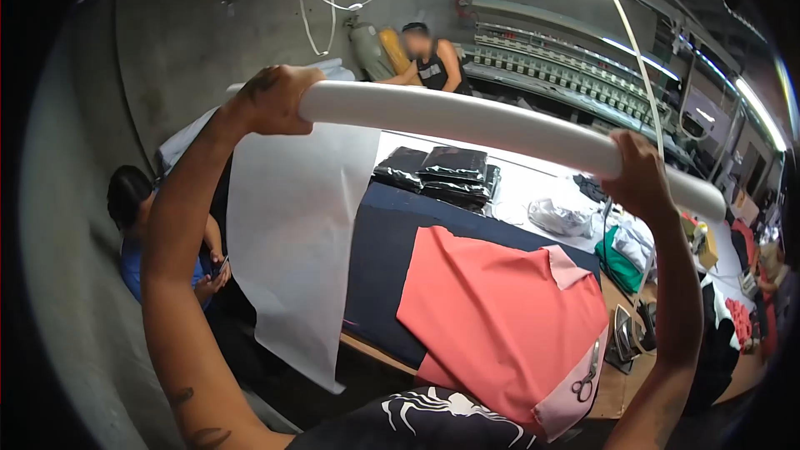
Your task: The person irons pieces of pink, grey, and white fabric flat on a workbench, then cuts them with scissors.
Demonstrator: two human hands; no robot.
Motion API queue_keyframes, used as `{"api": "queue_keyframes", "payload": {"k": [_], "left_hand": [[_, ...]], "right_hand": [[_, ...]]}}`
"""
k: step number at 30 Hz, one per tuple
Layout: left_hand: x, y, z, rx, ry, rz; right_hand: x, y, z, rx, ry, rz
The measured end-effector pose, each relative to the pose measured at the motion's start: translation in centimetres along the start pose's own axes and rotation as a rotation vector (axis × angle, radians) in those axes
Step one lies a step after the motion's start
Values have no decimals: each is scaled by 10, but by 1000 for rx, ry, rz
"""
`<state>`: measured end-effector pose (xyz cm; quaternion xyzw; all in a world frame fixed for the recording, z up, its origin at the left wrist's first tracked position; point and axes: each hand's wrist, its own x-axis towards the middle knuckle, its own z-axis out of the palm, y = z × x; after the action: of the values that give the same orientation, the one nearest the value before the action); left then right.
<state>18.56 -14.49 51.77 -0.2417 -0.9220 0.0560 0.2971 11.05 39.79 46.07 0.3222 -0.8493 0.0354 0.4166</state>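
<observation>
A long white roll (458, 117) is held up across the view. Near its left end, my left hand (279, 100) is wrapped round it; toward its right end, my right hand (637, 171) grips it too. A loose white sheet (296, 242) hangs down below the left part of the roll. Beneath the roll, coral fabric (500, 308) lies rumpled on dark blue cloth (379, 275). Metal scissors (587, 375) rest on the paler pink edge of the coral fabric.
Black plastic packages (454, 167) sit on the white table behind. An iron (625, 333) stands at the right, near green and white cloth (625, 250). One person (433, 62) leans at the back; another (137, 217) is at the left. A cord hangs at right.
</observation>
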Motion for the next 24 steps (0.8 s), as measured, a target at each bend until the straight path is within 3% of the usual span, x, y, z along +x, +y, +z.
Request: {"api": "queue_keyframes", "payload": {"k": [1,3,4,5,7,8,9,11,12,14,17,18,20,22,24], "left_hand": [[-1,-6,0,9,2,-19],[1,-10,2,150,242,152],[1,-11,1,158,239,154],[3,-5,1,101,194,128],[8,0,-2,45,152,95],[12,-1,-5,62,20,16],[14,3,-13,82,-111,-66],[17,6,-27,14,-125,-78],[20,5,-30,66,-106,-19],[27,3,-36,123,-92,45],[42,-14,-55,212,-25,53],[41,-19,-64,224,-18,47],[33,-32,-86,471,387,120],[10,-43,-97,427,423,17],[-18,-55,-93,-132,470,-310]], "right_hand": [[1,-3,-9,207,-152,37],[2,-1,-13,343,-472,-16],[3,9,-6,415,-598,-60],[-2,6,2,342,-591,-11],[-13,-5,30,114,-205,159],[-18,3,44,9,36,54],[-18,1,44,17,36,45],[-19,-3,37,241,9,-29],[-19,-6,32,407,-223,116],[-18,-12,33,366,-460,101],[-18,-13,58,568,-314,169],[-14,-14,56,596,-349,229],[-10,-6,58,640,-374,168],[-11,2,61,674,-348,151],[-13,4,58,683,-332,233]]}}
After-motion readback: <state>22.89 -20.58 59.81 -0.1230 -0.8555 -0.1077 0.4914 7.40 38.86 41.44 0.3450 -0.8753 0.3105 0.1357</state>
